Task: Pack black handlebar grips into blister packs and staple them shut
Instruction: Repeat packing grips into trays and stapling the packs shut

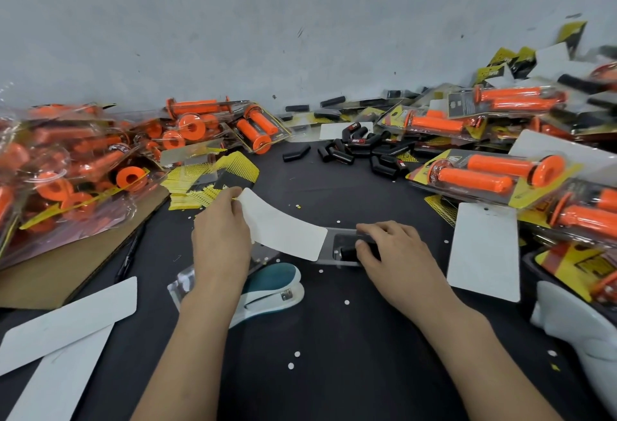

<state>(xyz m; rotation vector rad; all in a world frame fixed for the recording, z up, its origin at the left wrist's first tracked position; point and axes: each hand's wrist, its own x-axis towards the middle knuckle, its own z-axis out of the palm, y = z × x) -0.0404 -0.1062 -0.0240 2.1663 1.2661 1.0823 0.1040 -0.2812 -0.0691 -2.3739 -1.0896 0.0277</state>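
Observation:
My left hand (222, 237) pinches the upper end of a white backing card (283, 225), which curves down to the right above the table. Under the card's right end lies a clear blister pack (337, 247) on the black table. My right hand (389, 248) curls its fingers round a black handlebar grip (349, 253) sitting in that blister's cavity. A teal and white stapler (272, 287) lies just below the card, partly behind my left forearm. More loose black grips (354, 150) are heaped at the back centre.
Bagged orange grips (66, 167) pile on cardboard at the left. Packed orange blister packs (484, 173) stack at the right. White cards lie at the lower left (66, 327) and right (484, 253). Yellow printed cards (213, 177) sit behind my left hand.

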